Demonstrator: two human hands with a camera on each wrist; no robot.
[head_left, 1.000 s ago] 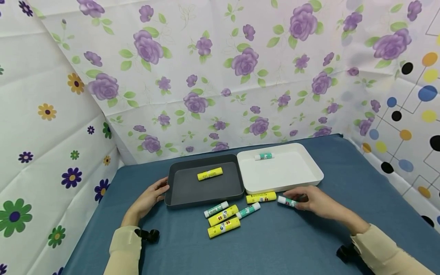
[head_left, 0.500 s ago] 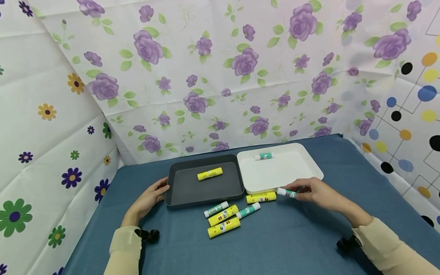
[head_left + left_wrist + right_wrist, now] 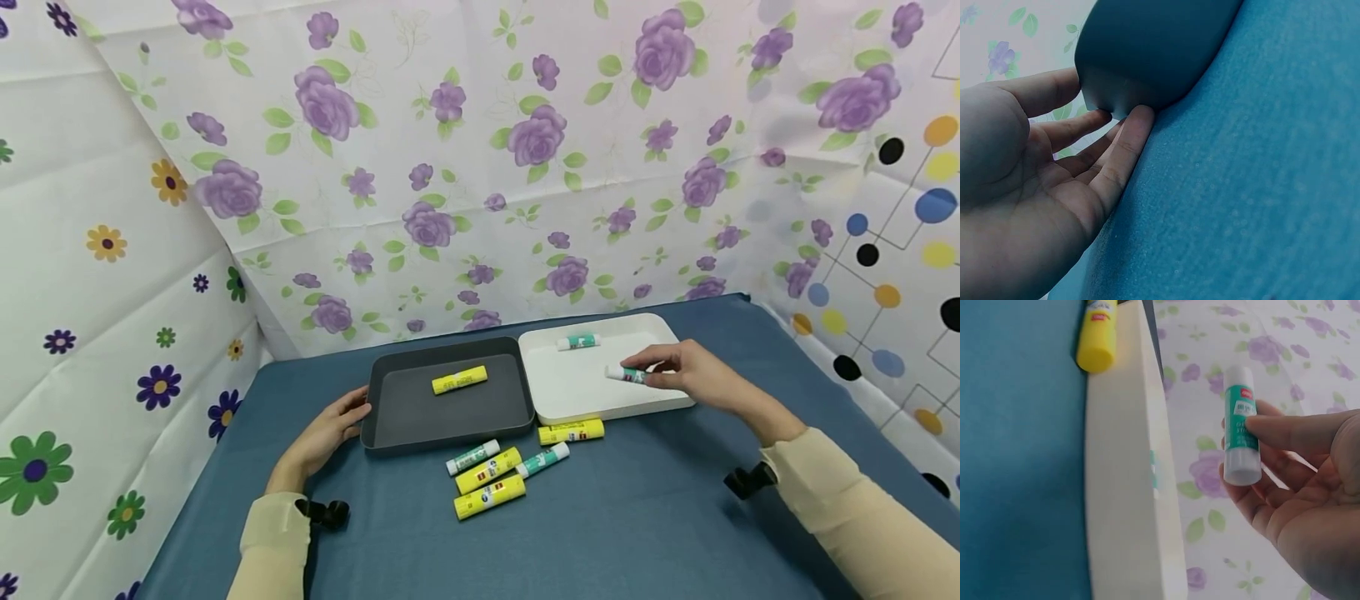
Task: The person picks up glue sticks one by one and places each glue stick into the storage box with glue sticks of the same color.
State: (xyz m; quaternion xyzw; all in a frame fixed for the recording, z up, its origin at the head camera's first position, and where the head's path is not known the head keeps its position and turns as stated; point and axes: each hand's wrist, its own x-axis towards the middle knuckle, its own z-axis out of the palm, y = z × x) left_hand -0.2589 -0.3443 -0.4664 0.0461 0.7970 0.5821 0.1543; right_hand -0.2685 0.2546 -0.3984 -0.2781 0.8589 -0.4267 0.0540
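Note:
My right hand (image 3: 693, 379) pinches a green-and-white glue stick (image 3: 628, 374) above the white tray (image 3: 577, 392); the right wrist view shows the stick (image 3: 1241, 425) between thumb and fingers, clear of the tray wall (image 3: 1125, 487). Another green glue stick (image 3: 578, 342) lies at the tray's back. At the left, my left hand (image 3: 324, 433) touches the side of the dark grey tray (image 3: 405, 417), which holds a yellow glue stick (image 3: 459, 380). In the left wrist view its fairly straight fingers (image 3: 1132, 134) rest against the tray corner (image 3: 1141, 56).
In front of the trays, several yellow glue sticks (image 3: 490, 497) and two green ones (image 3: 472, 457) lie on the blue cloth (image 3: 600, 525). One yellow stick (image 3: 571, 432) lies by the white tray's front edge. Patterned curtains (image 3: 465, 167) stand behind and at both sides.
My right hand has lifted the green glue stick from beside the white tray's front edge and carried it back over the tray. The left hand stays at the grey tray.

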